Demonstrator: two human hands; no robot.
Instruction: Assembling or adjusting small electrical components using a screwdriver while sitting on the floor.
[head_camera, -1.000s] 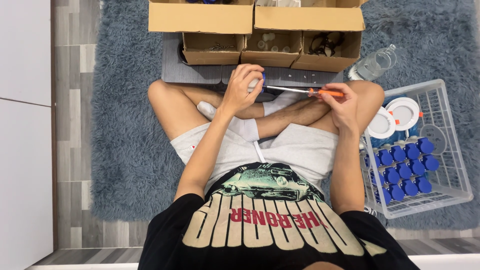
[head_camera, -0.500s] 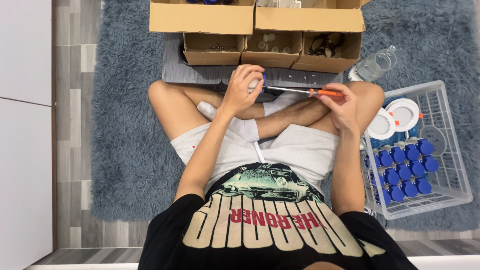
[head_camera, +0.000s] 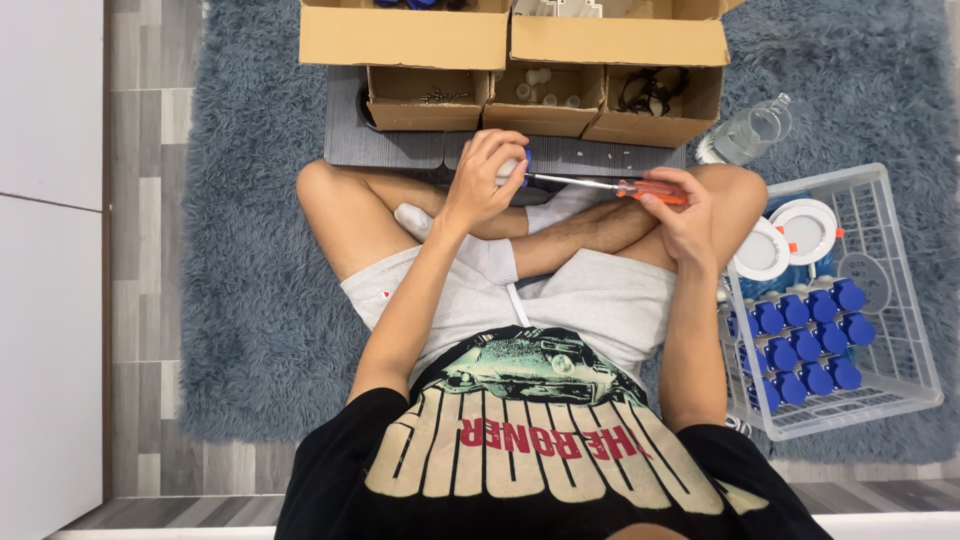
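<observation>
I sit cross-legged on a blue-grey shaggy rug (head_camera: 250, 300). My left hand (head_camera: 485, 180) is closed around a small white and blue part (head_camera: 520, 166), mostly hidden by my fingers, held above my knees. My right hand (head_camera: 680, 212) grips the orange handle of a screwdriver (head_camera: 620, 186). Its thin metal shaft points left and its tip meets the part in my left hand.
Several open cardboard boxes (head_camera: 545, 90) with small parts stand on a grey board (head_camera: 390, 150) ahead of my legs. A clear plastic bottle (head_camera: 750, 132) lies at the right. A white wire basket (head_camera: 880, 300) at my right knee holds blue-capped parts (head_camera: 805, 345) and white round fittings (head_camera: 805, 228).
Both hands stay together on the part and screwdriver, with only slight shifts; the view has barely moved.
</observation>
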